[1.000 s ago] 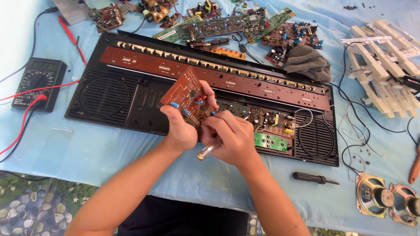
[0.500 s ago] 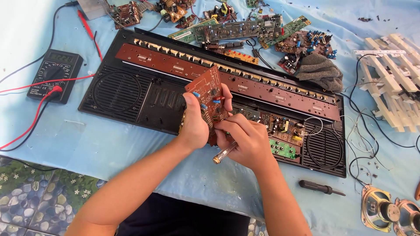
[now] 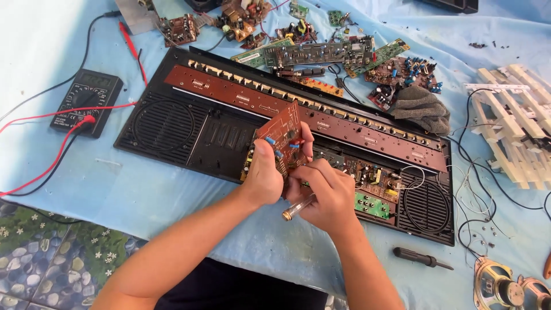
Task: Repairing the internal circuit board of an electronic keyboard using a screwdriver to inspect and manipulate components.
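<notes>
1. Brown circuit board [image 3: 282, 135] stood tilted on edge in your left hand [image 3: 265, 175], thumb on its near face and fingers [image 3: 306, 139] clenched round its right edge, above the open black keyboard casing [image 3: 224, 138].
2. Your right hand [image 3: 325, 198] was closed round a clear-handled tool [image 3: 298, 207], its metal butt pointing toward you; the tip was hidden behind the board, so I could not tell what it touched.
3. Judged best here: you braced both wrists together and kept the board steady, so the tip would not skid across small parts.
4. You had loose wires and the green board [image 3: 372, 205] just beneath; a slip looked likely to land there.
5. Black screwdriver [image 3: 422, 258] lay apart on the blue surface [image 3: 143, 201], near your right forearm; the multimeter [image 3: 86, 102] sat well to the left.
</notes>
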